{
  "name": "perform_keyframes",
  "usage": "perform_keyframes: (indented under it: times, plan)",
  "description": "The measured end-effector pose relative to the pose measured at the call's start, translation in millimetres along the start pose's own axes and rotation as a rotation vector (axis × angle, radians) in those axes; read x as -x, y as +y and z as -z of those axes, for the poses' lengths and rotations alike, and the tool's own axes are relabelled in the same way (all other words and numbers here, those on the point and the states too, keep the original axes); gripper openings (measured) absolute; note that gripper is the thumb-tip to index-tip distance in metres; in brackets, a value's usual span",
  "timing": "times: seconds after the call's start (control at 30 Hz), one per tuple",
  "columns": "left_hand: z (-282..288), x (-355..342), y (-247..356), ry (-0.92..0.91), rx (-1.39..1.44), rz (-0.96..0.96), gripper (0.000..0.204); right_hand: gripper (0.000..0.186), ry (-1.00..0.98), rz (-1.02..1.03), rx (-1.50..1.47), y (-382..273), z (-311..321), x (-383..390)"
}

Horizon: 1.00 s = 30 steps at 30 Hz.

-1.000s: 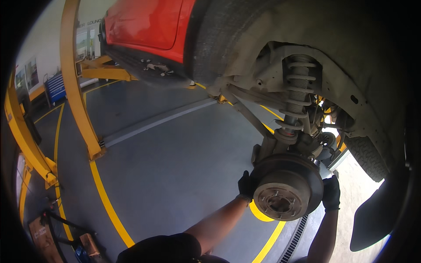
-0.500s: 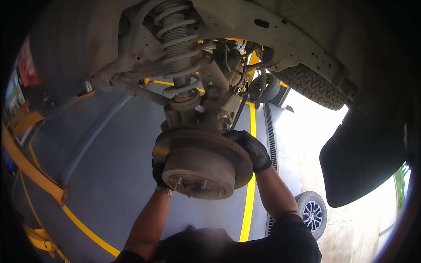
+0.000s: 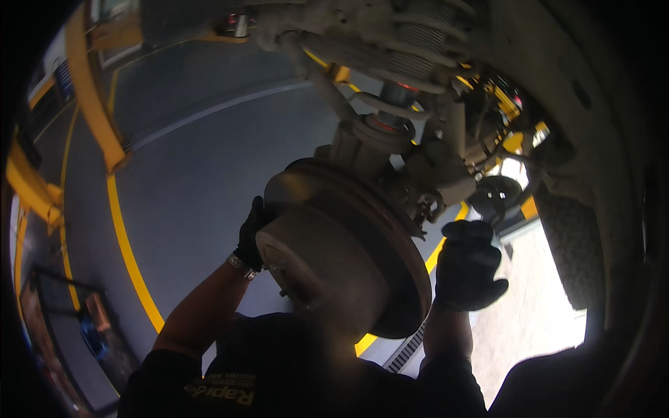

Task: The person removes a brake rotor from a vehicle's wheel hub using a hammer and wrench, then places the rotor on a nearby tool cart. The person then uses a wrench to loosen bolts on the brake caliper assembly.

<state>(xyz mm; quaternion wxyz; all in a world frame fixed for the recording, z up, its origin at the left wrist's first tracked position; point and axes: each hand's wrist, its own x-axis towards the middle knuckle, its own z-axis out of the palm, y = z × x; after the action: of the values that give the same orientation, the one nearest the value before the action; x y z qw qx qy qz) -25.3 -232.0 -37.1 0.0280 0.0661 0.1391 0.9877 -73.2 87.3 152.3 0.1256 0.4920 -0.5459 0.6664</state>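
Observation:
A rusty brake disc [image 3: 390, 258] with a deep central hat [image 3: 327, 258] and wheel studs sits below the strut, at the hub. My left hand [image 3: 251, 235], in a black glove, grips its left edge; some of the fingers are hidden by the disc. To the right of the disc and apart from it, my right hand [image 3: 470, 268], also gloved in black, is raised. Its fingers are partly bent, the thumb stands out, and nothing shows in it. Above the disc are the coil spring and shock absorber [image 3: 394, 104].
The vehicle body and wheel arch [image 3: 592, 90] hang overhead and to the right. Yellow lift arms [image 3: 94, 90] stand at the left. A dark wheeled cart [image 3: 70, 334] is at the lower left. Yellow lines [image 3: 125, 237] and a drain grate [image 3: 405, 352] cross the grey floor.
My right hand has let go of the disc's right edge and moved off to the right. My left hand stays on the disc. The view has tilted and turned left.

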Motion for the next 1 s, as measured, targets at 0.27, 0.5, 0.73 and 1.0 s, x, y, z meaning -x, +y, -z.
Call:
perform_keyframes:
  times: [0.27,0.5,0.73,1.0]
  plan:
    - [11,-2,-13,-0.161,0.144,-0.162,0.053,0.042,0.062,0.154,-0.997,25,-25,-31]
    - [11,-9,-25,0.014,-0.093,-0.399,0.032,0.039,0.099,0.212,-1.432,6,-32,-32]
    - [2,4,-28,0.299,-0.221,-0.405,0.027,0.046,0.282,0.311,-0.839,-2,-44,-38]
    - [-6,12,-23,0.324,-0.476,-0.450,0.022,0.053,0.338,0.319,-0.626,-11,-59,-53]
